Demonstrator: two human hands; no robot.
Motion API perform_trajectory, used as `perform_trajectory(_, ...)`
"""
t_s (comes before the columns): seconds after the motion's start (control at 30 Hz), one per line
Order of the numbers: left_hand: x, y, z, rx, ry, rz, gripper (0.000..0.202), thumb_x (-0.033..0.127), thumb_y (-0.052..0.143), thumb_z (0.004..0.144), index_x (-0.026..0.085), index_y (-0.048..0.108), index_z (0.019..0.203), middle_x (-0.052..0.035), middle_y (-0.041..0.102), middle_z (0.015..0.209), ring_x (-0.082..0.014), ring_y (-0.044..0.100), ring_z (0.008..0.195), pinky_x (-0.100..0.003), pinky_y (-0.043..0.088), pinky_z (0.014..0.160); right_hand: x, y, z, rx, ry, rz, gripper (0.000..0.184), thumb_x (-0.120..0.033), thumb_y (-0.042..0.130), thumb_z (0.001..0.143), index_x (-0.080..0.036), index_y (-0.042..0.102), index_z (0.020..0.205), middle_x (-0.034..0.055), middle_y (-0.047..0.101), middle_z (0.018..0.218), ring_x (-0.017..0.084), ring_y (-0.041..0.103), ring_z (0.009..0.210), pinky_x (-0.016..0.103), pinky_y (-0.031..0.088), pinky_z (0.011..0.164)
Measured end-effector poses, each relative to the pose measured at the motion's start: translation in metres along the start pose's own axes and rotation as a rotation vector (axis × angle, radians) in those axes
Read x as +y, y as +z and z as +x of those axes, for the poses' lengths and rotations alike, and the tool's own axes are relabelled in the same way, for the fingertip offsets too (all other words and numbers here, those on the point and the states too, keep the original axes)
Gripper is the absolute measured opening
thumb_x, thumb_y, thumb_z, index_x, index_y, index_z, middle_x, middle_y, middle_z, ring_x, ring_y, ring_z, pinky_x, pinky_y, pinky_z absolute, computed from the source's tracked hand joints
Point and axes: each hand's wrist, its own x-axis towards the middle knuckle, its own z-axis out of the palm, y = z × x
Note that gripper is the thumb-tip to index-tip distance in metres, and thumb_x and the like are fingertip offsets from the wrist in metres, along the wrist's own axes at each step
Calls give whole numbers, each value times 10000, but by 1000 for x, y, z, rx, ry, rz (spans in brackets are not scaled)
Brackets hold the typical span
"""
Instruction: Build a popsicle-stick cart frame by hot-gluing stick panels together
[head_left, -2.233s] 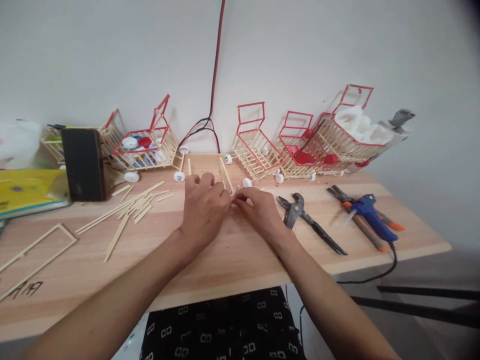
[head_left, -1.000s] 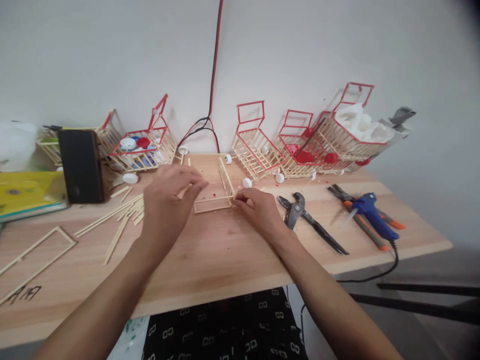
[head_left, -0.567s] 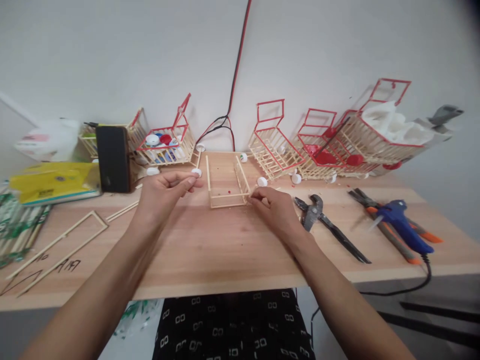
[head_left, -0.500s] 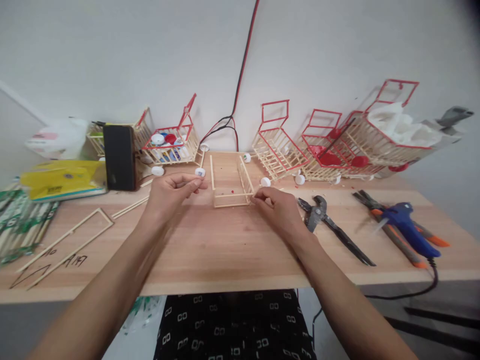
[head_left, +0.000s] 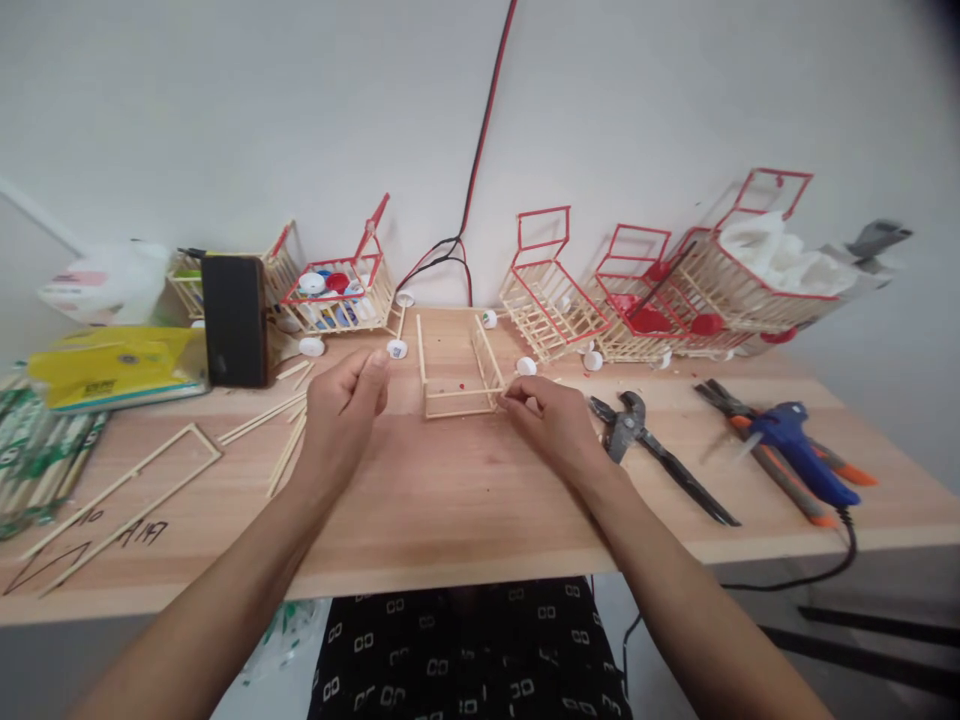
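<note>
A small open frame of pale wooden sticks (head_left: 457, 370) stands on the wooden table (head_left: 465, 500), one side upright. My right hand (head_left: 551, 425) rests on the table and pinches the frame's near right corner between thumb and fingertips. My left hand (head_left: 341, 410) hovers just left of the frame, apart from it. Its fingers are drawn together and point toward the frame; what they hold, if anything, is hidden. A white cap (head_left: 397, 349) lies just beyond the left fingertips.
Grey pliers (head_left: 645, 445) lie right of my right hand, then a blue glue gun (head_left: 799, 450) over orange-handled cutters. Stick-built carts with red trim (head_left: 555, 290) line the wall. Loose sticks (head_left: 277, 420), a flat stick rectangle (head_left: 127, 490), a black phone (head_left: 234, 320) and a yellow packet (head_left: 112, 365) lie at left.
My left hand left the frame, reached left to the loose sticks and came back close to the frame. My right hand kept its pinch on the corner. The view shifted left.
</note>
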Motion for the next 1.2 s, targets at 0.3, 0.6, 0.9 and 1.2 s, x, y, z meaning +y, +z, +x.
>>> perform_trajectory(0.3,37,38,-16,-298,682,484,211,76,409,932,139,602,989,-83,662,916,-202,557,892,-328,478,793,2,0,1,-18,-6,54,90,-208,589,838,-208,616,752,4,652,747,150,576,708,256,410,673)
perform_trajectory(0.6,27,61,2,-326,688,948,130,76,533,860,132,622,784,-95,611,741,-271,501,799,-391,439,682,5,2,3,-19,-21,57,99,-204,608,852,-207,610,752,-2,631,735,147,569,715,255,408,681)
perform_trajectory(0.9,22,60,2,-262,717,943,180,82,523,874,153,626,744,-83,610,714,-262,504,784,-383,415,649,2,0,3,-37,-2,57,102,-194,606,848,-203,623,748,3,651,748,147,581,732,252,403,693)
perform_trajectory(1.2,20,63,1,-212,716,923,119,89,577,848,144,641,764,-67,610,704,-262,511,777,-384,420,645,2,0,4,-29,-2,42,104,-171,608,841,-201,623,742,5,658,746,149,582,725,253,401,680)
